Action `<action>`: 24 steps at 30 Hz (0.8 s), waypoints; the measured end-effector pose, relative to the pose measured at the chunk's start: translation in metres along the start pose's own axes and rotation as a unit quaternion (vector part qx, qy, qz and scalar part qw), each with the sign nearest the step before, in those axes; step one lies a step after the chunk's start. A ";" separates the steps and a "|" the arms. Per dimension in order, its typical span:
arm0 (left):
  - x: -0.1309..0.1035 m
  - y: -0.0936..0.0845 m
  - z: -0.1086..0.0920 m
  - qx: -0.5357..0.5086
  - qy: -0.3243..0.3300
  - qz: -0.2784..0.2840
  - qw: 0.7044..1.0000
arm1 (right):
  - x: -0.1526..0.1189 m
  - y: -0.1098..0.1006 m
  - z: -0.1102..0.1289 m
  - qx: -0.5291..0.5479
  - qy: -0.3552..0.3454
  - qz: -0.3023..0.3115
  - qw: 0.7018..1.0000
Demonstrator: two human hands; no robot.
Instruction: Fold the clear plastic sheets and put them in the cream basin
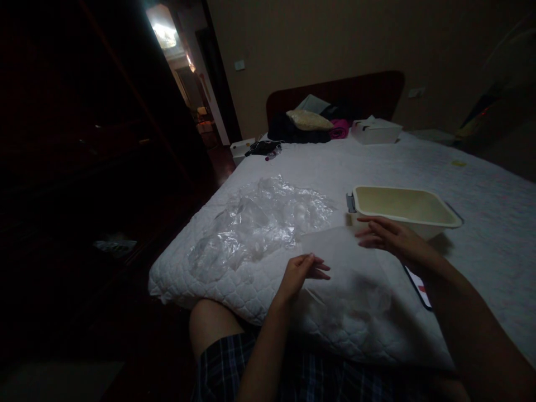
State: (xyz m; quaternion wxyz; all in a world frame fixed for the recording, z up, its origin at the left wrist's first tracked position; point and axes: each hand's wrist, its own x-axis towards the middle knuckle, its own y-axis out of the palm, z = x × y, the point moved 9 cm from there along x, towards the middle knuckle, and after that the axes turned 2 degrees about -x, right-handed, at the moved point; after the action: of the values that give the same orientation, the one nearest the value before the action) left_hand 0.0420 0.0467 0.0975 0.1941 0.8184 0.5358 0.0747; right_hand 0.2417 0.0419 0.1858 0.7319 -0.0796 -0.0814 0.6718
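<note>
A translucent plastic bag or sheet (345,254) lies flat near the front edge of the bed, in front of me. My left hand (302,272) is over its left side, fingers stretched to the right and thumb close to the index finger; nothing shows in it. Above the bag's far right corner is my right hand (382,235), its fingers extended and slightly apart, holding nothing visible. Whether either hand touches the plastic I cannot tell. To the left spreads a heap of crinkled clear plastic bags (268,218). A cream plastic tub (419,226) stands just beyond my right hand.
Partly behind my right forearm lies a phone-like flat object (416,285). The bed's white quilted cover (318,162) carries a white box (377,132), a pillow (310,119) and dark fabric near the headboard (335,95). A doorway (196,84) stands at the back left.
</note>
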 end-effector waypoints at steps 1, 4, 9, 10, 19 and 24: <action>0.001 -0.005 0.000 -0.002 -0.004 -0.016 1.000 | 0.002 -0.007 -0.006 0.012 -0.003 -0.032 0.999; 0.001 -0.014 -0.003 0.001 -0.002 -0.048 0.999 | 0.005 -0.002 -0.027 0.015 -0.006 -0.054 0.998; 0.002 -0.012 -0.002 0.023 -0.010 -0.043 0.999 | -0.002 0.037 -0.062 0.027 0.061 -0.008 0.998; 0.002 -0.013 -0.001 0.031 -0.010 -0.043 0.999 | -0.004 0.043 -0.064 0.037 0.068 0.004 0.997; -0.004 -0.032 0.029 0.033 -0.074 -0.010 0.997 | -0.006 0.014 -0.049 -0.004 0.014 -0.068 0.998; -0.002 -0.031 0.036 0.001 -0.115 -0.003 0.993 | 0.000 -0.001 -0.058 -0.038 0.027 -0.077 0.996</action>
State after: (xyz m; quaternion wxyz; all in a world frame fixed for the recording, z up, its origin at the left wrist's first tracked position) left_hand 0.0267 0.0474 0.0519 0.2541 0.8199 0.5126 -0.0210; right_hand 0.2559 0.0410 0.1299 0.7796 -0.1190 -0.0925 0.6079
